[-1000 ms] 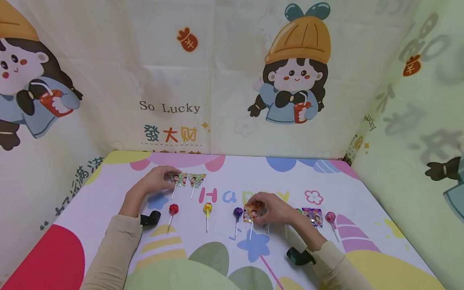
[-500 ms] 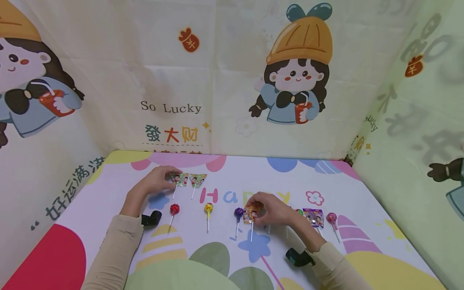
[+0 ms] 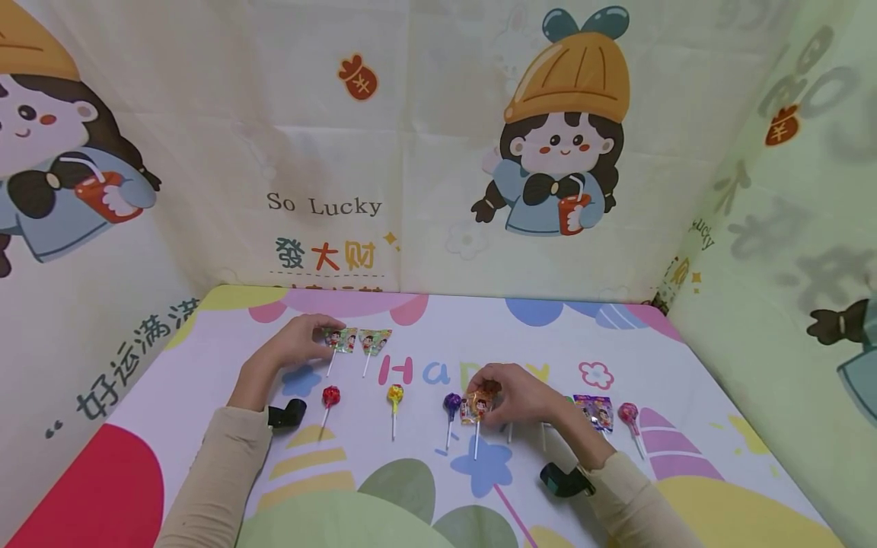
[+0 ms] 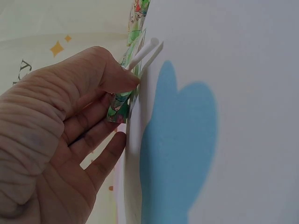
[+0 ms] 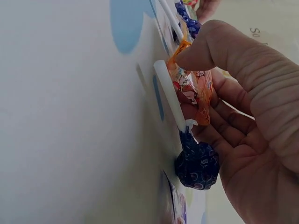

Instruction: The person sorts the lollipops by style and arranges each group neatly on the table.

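Note:
At the back left of the table, my left hand (image 3: 299,340) pinches the flat green wrapper of a lollipop (image 3: 345,340) by its left edge. A second green-wrapped lollipop (image 3: 374,341) lies just right of it. My right hand (image 3: 521,394) pinches an orange-wrapped lollipop (image 3: 476,407) between thumb and fingers, its white stick pointing toward me. Close to its left is a round purple lollipop (image 3: 451,403). The right wrist view shows a dark blue round lollipop (image 5: 198,163) under the right palm; in the head view that hand hides its head.
A red lollipop (image 3: 330,396) and a yellow one (image 3: 395,394) lie toward the left of the front row. Right of my right hand lie a purple-wrapped lollipop (image 3: 594,412) and a pink round one (image 3: 628,413). A printed cloth wall (image 3: 438,152) rises behind the table.
Both hands keep their grip and hold almost still over the past second. The whole head view has shifted slightly; the lollipops stay in place on the table.

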A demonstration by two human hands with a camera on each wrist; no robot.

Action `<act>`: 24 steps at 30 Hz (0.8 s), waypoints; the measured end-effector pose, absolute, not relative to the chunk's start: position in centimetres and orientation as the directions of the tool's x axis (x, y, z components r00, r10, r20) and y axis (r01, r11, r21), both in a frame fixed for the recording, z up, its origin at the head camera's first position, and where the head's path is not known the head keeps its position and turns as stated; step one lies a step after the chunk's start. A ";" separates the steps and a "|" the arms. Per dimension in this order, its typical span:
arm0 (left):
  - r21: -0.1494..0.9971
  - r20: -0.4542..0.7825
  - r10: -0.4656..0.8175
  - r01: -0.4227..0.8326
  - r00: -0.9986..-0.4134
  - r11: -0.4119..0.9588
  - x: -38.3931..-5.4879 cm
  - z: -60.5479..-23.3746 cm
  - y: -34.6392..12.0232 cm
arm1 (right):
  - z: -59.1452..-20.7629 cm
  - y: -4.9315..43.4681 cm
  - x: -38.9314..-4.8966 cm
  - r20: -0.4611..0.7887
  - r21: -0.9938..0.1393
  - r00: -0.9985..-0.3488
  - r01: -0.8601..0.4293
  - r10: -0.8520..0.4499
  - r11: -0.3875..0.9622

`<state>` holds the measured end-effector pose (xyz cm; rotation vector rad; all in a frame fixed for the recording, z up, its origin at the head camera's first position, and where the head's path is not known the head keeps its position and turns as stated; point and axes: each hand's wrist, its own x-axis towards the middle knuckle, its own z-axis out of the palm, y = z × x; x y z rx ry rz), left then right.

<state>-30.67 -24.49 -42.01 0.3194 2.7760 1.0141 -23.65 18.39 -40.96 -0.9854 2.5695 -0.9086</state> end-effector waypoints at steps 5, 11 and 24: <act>0.651 -0.081 0.256 0.143 -0.963 0.745 -30.6 -42.0 -24.5 | -40.9 18.3 -24.0 -0.002 -0.637 -0.726 -0.529 -0.688 0.561; 0.659 -0.079 0.261 0.146 -0.962 0.738 -30.6 -42.0 -24.4 | -40.9 18.4 -24.2 -0.010 -0.640 -0.718 -0.530 -0.696 0.556; 0.654 -0.080 0.257 0.144 -0.963 0.743 -30.5 -41.8 -24.4 | -40.9 18.8 -24.3 0.005 -0.643 -0.725 -0.530 -0.689 0.553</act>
